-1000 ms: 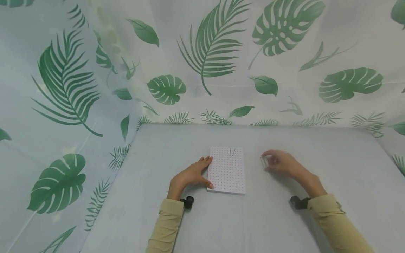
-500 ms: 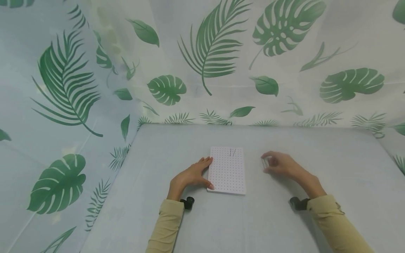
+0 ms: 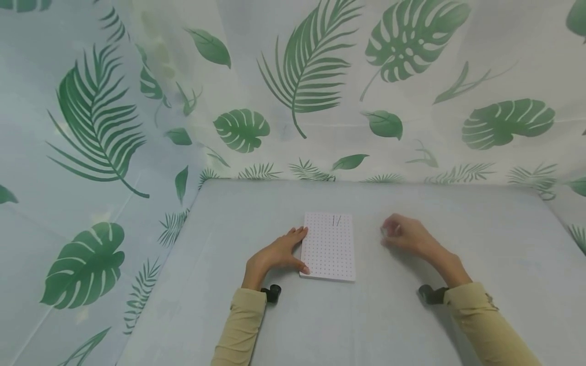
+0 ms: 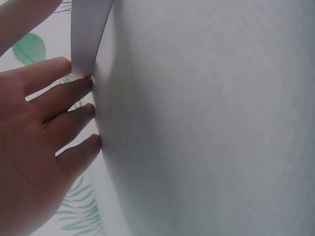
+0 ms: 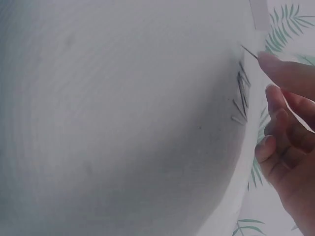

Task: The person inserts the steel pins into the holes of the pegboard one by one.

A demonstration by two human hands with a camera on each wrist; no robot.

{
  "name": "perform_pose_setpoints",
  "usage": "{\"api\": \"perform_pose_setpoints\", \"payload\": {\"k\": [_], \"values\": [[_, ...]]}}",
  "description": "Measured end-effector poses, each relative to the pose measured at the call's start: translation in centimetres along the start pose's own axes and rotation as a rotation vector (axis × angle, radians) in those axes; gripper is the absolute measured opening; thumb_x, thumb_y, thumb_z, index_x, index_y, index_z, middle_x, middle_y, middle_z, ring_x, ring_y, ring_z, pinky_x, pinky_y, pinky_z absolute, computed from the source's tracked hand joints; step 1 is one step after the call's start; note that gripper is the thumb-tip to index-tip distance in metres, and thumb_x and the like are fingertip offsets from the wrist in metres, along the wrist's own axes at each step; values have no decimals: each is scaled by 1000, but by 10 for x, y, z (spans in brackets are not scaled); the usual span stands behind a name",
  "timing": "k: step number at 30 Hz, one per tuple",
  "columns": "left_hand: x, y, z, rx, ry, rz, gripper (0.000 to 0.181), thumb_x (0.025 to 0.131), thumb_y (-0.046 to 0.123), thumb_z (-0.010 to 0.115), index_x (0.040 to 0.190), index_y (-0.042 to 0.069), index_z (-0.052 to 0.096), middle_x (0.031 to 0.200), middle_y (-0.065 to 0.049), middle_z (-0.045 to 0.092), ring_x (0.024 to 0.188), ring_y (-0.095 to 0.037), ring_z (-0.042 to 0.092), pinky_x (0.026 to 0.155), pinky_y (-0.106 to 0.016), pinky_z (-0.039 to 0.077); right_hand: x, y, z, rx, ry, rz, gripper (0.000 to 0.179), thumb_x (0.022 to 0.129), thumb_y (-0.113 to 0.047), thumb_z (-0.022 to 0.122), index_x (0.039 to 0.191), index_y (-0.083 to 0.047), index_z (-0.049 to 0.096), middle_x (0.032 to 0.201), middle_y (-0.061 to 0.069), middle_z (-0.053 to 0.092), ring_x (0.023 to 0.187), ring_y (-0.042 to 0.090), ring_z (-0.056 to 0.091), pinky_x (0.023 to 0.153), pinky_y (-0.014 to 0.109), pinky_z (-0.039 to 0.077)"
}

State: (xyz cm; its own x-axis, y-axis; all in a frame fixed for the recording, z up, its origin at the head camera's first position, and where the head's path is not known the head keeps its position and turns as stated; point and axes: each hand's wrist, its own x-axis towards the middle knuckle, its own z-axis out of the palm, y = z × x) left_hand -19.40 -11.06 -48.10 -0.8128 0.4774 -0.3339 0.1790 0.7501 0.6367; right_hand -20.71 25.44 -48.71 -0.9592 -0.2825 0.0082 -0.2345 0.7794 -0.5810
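Note:
A white board (image 3: 327, 249) with a grid of small holes or dots lies on the table. Two thin dark pins (image 3: 336, 220) show near its top right. My left hand (image 3: 276, 251) rests against the board's left side, thumb at the lower corner and fingers extended; the left wrist view has its fingertips by the board's edge (image 4: 86, 44). To the right of the board, my right hand (image 3: 405, 235) pinches a thin pin (image 5: 249, 51) at its fingertips. Several loose pins (image 5: 242, 91) lie on the table just beneath that hand, mostly hidden in the head view.
A pale grey cloth covers the table (image 3: 311, 325). Behind it and at the left hang white curtains (image 3: 274, 46) printed with green leaves. Black wrist cameras (image 3: 272, 293) sit at both yellow sleeves (image 3: 485, 315).
My right thumb and index finger were spread apart over the pins and have now drawn together, a little to the right. The left hand and the board have stayed put.

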Motion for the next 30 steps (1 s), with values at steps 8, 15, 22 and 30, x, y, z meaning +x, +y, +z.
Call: {"api": "perform_pose_setpoints", "payload": {"k": [8, 15, 22, 30], "values": [[0, 0, 1, 2, 5, 2, 110, 76, 29, 92, 164, 14, 27, 172, -4, 21, 161, -27, 11, 130, -51, 16, 0, -4, 0, 17, 23, 25, 24, 89, -10, 77, 107, 0, 65, 99, 15, 71, 92, 30, 69, 80, 46, 60], [1, 0, 1, 3, 4, 5, 110, 77, 29, 92, 164, 14, 27, 172, -5, 21, 161, -27, 11, 130, -52, 16, 2, -7, 2, 54, 18, 36, 22, 90, -10, 76, 106, 0, 65, 97, 13, 70, 89, 25, 67, 75, 38, 58], [0, 0, 0, 9, 1, 5, 109, 77, 29, 91, 164, 14, 27, 172, -5, 21, 161, -27, 11, 130, -52, 16, 7, -13, 5, 79, 20, 65, 20, 91, -14, 75, 103, -2, 66, 94, 14, 71, 81, 22, 67, 66, 31, 55], [-1, 1, 0, 14, 0, 3, 110, 77, 30, 91, 164, 14, 27, 172, -5, 21, 161, -27, 11, 130, -52, 15, 10, -20, 11, 164, 43, 55, 16, 91, -12, 74, 103, -5, 66, 96, 14, 72, 77, 18, 68, 57, 29, 54]]}}
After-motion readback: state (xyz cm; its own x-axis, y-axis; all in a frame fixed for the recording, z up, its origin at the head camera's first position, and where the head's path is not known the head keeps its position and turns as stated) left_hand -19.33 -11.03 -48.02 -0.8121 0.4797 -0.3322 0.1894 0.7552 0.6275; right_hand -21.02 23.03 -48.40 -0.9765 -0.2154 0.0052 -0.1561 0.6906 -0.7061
